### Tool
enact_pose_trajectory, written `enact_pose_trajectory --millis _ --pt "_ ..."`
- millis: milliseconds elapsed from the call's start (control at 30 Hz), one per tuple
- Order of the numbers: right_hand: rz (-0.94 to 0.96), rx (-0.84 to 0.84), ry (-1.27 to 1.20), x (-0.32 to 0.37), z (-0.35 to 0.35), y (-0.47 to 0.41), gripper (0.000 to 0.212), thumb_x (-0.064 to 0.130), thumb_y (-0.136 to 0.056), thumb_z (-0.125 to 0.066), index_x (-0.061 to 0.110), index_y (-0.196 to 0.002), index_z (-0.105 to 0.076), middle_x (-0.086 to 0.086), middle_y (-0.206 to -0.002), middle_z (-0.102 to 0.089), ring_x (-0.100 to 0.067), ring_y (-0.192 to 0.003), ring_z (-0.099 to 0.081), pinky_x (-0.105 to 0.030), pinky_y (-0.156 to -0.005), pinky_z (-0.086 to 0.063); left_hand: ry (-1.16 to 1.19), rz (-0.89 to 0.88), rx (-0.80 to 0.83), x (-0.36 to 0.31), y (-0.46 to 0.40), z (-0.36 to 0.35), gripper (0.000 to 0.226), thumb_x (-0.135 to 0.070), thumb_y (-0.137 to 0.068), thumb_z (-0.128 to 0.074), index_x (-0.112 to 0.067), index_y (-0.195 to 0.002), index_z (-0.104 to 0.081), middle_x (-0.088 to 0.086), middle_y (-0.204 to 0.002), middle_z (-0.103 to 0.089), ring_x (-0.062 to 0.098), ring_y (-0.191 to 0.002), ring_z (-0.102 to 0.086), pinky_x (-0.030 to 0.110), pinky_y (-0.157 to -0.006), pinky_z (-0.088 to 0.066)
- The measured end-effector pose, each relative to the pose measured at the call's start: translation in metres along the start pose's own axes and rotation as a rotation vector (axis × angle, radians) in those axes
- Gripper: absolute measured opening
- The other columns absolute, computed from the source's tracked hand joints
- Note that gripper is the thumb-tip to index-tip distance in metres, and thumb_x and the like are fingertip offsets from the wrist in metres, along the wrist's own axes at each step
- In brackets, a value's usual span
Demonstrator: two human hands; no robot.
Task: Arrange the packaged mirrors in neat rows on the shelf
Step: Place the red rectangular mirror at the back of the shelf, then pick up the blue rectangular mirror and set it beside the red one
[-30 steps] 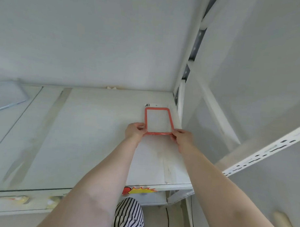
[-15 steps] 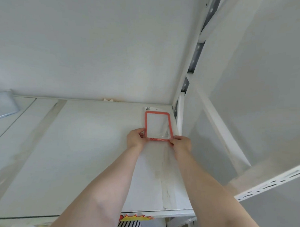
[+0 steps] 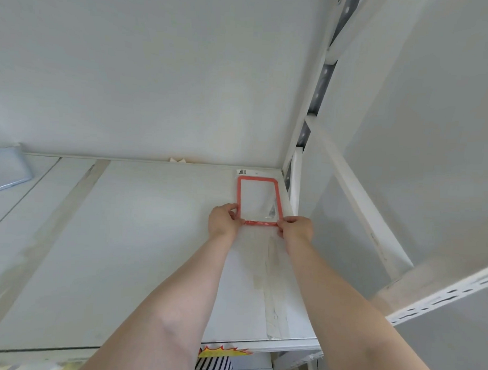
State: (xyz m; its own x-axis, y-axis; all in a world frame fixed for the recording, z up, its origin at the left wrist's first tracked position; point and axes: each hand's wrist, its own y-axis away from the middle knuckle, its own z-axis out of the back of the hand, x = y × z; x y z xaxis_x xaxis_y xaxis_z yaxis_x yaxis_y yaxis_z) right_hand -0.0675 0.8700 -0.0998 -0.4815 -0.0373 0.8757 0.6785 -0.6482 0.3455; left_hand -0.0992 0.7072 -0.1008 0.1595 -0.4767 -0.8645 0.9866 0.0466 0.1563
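Note:
A packaged mirror [image 3: 257,199] with an orange-red rectangular frame lies flat on the white shelf [image 3: 141,236], in its far right corner, close to the back wall and the right upright. My left hand [image 3: 224,218] pinches the frame's near left corner. My right hand [image 3: 295,228] pinches its near right corner. Both arms reach forward over the shelf.
A blue-grey flat object [image 3: 5,171] lies at the shelf's far left. Pale tape strips [image 3: 70,206] cross the board. A white slotted upright [image 3: 308,131] and diagonal brace [image 3: 355,199] bound the right side. A yellow-red sticker [image 3: 223,351] marks the front edge.
Both hands have pushed the mirror away from me, from mid-shelf to the back right corner. The view has tilted upward.

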Motion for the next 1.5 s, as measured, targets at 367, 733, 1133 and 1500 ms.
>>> enact_pose_trajectory --millis 367,733,1133,1500 --pt "0.212 0.076 0.254 0.014 0.041 0.074 0.036 0.023 -0.084 -0.07 0.009 -0.116 -0.061 -0.009 -0.115 -0.065 -0.027 -0.103 -0.063 -0.028 -0.083 -0.046 -0.119 0.015 0.048 -0.019 0.059 0.054 0.05 -0.021 -0.085 -0.067 -0.014 -0.133 -0.054 0.008 -0.131 -0.058 0.024 -0.117 -0.058 0.027 -0.095 -0.043" --pt "0.678 0.547 0.698 0.009 0.034 0.229 0.044 0.022 -0.082 -0.068 0.022 -0.125 -0.059 0.001 -0.132 -0.058 -0.021 -0.123 -0.051 -0.029 -0.097 -0.042 -0.509 -0.027 0.023 0.027 0.217 0.172 0.051 -0.021 -0.085 -0.063 -0.021 -0.135 -0.052 0.005 -0.133 -0.056 0.024 -0.125 -0.051 0.033 -0.102 -0.043" --pt "0.874 0.716 0.869 0.001 -0.052 0.361 0.045 0.026 -0.087 -0.063 0.027 -0.131 -0.053 0.003 -0.131 -0.056 -0.019 -0.124 -0.048 -0.035 -0.095 -0.047 -0.716 0.011 -0.035 0.11 0.296 0.309 0.051 -0.02 -0.083 -0.061 -0.025 -0.133 -0.053 0.004 -0.13 -0.057 0.026 -0.122 -0.05 0.034 -0.095 -0.044" --pt "0.908 0.807 0.918 -0.015 -0.214 0.536 0.048 0.025 -0.081 -0.065 0.03 -0.128 -0.055 0.001 -0.126 -0.06 -0.02 -0.113 -0.057 -0.032 -0.09 -0.049 -0.711 0.057 -0.16 0.229 0.354 0.522 0.03 -0.02 -0.074 -0.059 -0.023 -0.103 -0.067 0.002 -0.104 -0.07 0.03 -0.102 -0.063 0.035 -0.079 -0.052"
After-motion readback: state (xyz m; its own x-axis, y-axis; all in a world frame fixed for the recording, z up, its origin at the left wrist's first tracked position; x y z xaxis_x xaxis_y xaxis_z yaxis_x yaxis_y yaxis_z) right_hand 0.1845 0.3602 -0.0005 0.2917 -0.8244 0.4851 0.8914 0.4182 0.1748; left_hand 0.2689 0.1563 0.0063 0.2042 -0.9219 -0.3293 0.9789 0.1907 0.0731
